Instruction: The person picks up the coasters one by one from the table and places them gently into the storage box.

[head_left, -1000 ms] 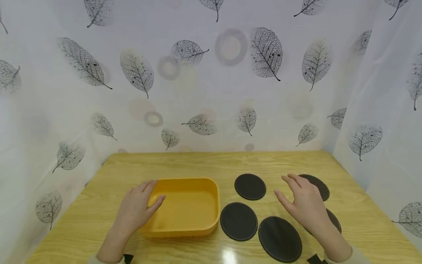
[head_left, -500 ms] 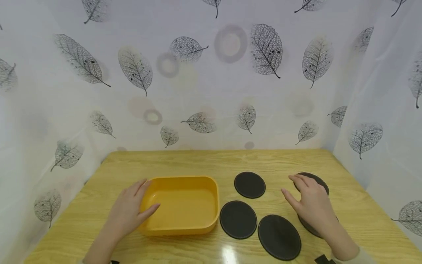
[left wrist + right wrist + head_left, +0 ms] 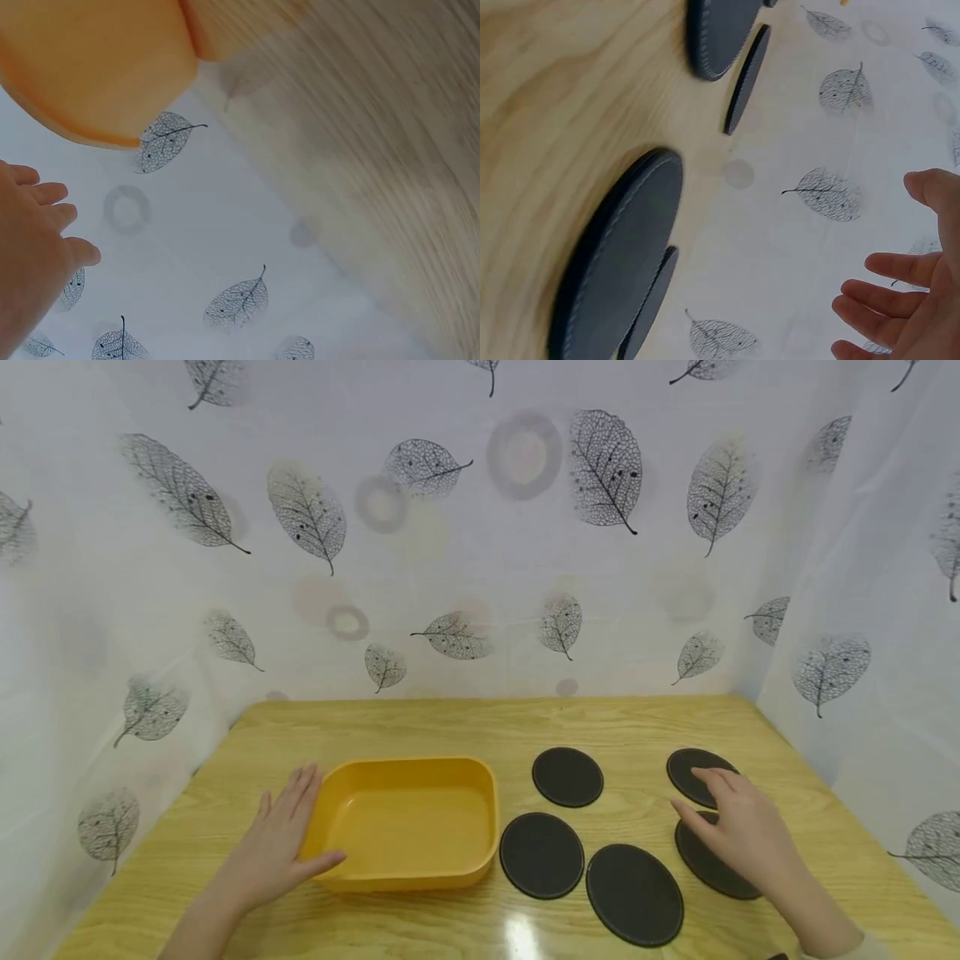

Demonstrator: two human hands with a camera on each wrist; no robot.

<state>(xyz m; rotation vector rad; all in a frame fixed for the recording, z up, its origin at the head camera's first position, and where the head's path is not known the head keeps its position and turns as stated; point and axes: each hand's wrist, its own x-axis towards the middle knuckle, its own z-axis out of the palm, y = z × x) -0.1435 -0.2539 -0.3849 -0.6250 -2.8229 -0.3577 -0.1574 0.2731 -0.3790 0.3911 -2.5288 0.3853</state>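
Observation:
An orange-yellow rectangular plastic bin (image 3: 420, 831) stands on the wooden table with nothing in it. Along its left side is my left hand (image 3: 272, 852), fingers extended and thumb spread across the near left corner; whether it touches the wall I cannot tell. Several round black coasters with stitched edges lie flat to the right of the bin. My right hand (image 3: 742, 831) hovers over the two rightmost ones, the far right coaster (image 3: 686, 777) and the near right coaster (image 3: 708, 860). In the right wrist view, its loosely spread fingers hold nothing and stay apart from the coasters.
Between the bin and my right hand lie a back coaster (image 3: 567, 777), a middle coaster (image 3: 542, 856) and a front coaster (image 3: 634, 895). A white leaf-print curtain (image 3: 480, 560) encloses the back and sides of the table (image 3: 420, 727).
My left hand has shifted left, from over the bin's left end to beside it. The right hand has moved rightward over the right coasters. Bin and coasters stay put.

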